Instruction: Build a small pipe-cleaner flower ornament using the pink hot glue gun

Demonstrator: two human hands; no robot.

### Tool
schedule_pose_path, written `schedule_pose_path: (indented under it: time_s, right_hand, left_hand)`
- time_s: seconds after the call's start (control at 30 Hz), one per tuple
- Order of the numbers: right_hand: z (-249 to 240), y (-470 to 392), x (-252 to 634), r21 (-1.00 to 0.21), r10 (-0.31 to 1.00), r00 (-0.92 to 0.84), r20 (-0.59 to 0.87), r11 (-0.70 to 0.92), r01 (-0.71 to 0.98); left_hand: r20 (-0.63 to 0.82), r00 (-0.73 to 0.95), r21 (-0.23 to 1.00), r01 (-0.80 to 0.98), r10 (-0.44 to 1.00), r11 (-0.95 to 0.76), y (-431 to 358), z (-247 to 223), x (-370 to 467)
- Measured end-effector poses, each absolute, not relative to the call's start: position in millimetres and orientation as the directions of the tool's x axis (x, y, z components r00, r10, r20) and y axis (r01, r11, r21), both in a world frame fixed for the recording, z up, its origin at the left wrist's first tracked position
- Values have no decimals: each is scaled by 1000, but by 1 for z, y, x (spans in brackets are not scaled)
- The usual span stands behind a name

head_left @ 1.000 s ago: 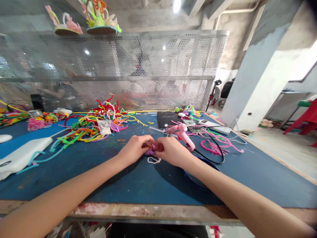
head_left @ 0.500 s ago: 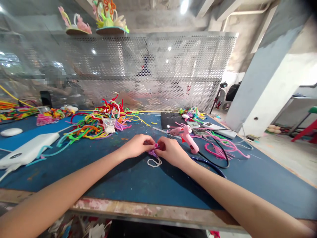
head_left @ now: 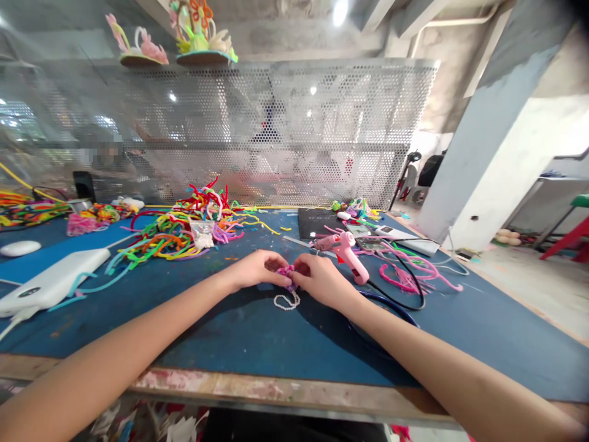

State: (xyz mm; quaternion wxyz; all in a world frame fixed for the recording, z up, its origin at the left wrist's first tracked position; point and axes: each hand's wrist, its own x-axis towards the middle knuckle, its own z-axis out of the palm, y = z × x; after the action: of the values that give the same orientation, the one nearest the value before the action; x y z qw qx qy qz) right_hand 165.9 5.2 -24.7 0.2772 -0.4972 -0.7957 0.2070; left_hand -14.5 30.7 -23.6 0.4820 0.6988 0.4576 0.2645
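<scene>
My left hand [head_left: 257,270] and my right hand [head_left: 322,281] meet at the middle of the blue table [head_left: 230,331]. Between their fingertips they pinch a small purple and pink pipe-cleaner piece [head_left: 288,273]. A short string of white beads [head_left: 286,301] lies on the table just below the hands. A pink glue gun [head_left: 347,253] rests right of my right hand, its black cord [head_left: 405,294] looping across the table.
A heap of coloured pipe cleaners [head_left: 184,230] lies at the back left with a small clear bag [head_left: 201,233]. A white power bank [head_left: 46,279] sits at the left. Pink pipe cleaners [head_left: 414,270], a black pad [head_left: 317,222] and a perforated metal screen [head_left: 276,129] stand behind.
Both hands stay together on the small piece; the fingers have shifted slightly and the piece shows more pink. The view has moved a little.
</scene>
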Motion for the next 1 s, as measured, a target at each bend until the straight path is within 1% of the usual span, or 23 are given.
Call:
schedule_pose_path:
  time_s: [0.1, 0.17, 0.23, 0.27, 0.3, 0.33, 0.37, 0.4, 0.43, 0.47, 0.5, 0.57, 0.63, 0.73, 0.9, 1.0]
  right_hand:
    - [-25, 3, 165, -615, 914, -335, 230, 403, 678]
    - [-26, 1, 164, -610, 908, -325, 265, 418, 673]
    - [-25, 2, 163, -628, 893, -308, 329, 450, 635]
    - [-24, 2, 163, -661, 887, -290, 359, 461, 593]
    - [-22, 3, 163, -718, 889, -264, 374, 458, 524]
    - [-20, 4, 163, -798, 902, -238, 361, 431, 422]
    - [-18, 4, 163, -885, 922, -226, 314, 370, 282]
    - [-16, 4, 163, -954, 940, -240, 243, 276, 117]
    - [-14, 4, 162, -986, 945, -280, 167, 160, -50]
    - [-12, 4, 162, -981, 936, -335, 106, 43, -191]
    - [-11, 3, 162, -954, 918, -390, 67, -56, -295]
    - [-10, 1, 161, -898, 885, -463, 48, -164, -408]
    - [-10, 1, 161, -869, 873, -485, 55, -198, -454]
    - [-11, 1, 162, -856, 881, -470, 49, -206, -474]
    - [-10, 2, 163, -879, 886, -463, 36, -192, -436]
    - [-10, 2, 163, -894, 891, -453, 36, -174, -413]
  left_hand:
    - [-93, 431, 931, 357, 898, -75, 31, -23, -16]
    - [-94, 447, 944, 324, 890, -63, 32, -25, -16]
    - [-53, 455, 949, 299, 889, -97, 32, -27, -16]
    - [-6, 450, 948, 285, 893, -138, 32, -29, -15]
    - [56, 435, 944, 270, 899, -189, 33, -30, -14]
    - [125, 410, 935, 257, 903, -246, 33, -30, -13]
    - [190, 380, 921, 250, 905, -298, 32, -29, -12]
    - [245, 349, 905, 252, 905, -342, 32, -28, -11]
    - [285, 323, 890, 261, 902, -375, 31, -26, -10]
    - [313, 304, 876, 275, 900, -397, 30, -24, -9]
    - [332, 289, 864, 290, 898, -412, 28, -22, -8]
    - [362, 266, 850, 300, 893, -434, 25, -19, -7]
    - [383, 251, 846, 292, 889, -446, 22, -17, -7]
    - [400, 238, 842, 285, 885, -457, 19, -15, -6]
    - [454, 258, 798, 308, 853, -518, 17, -15, -6]
    - [461, 279, 797, 288, 842, -532, 18, -16, -6]
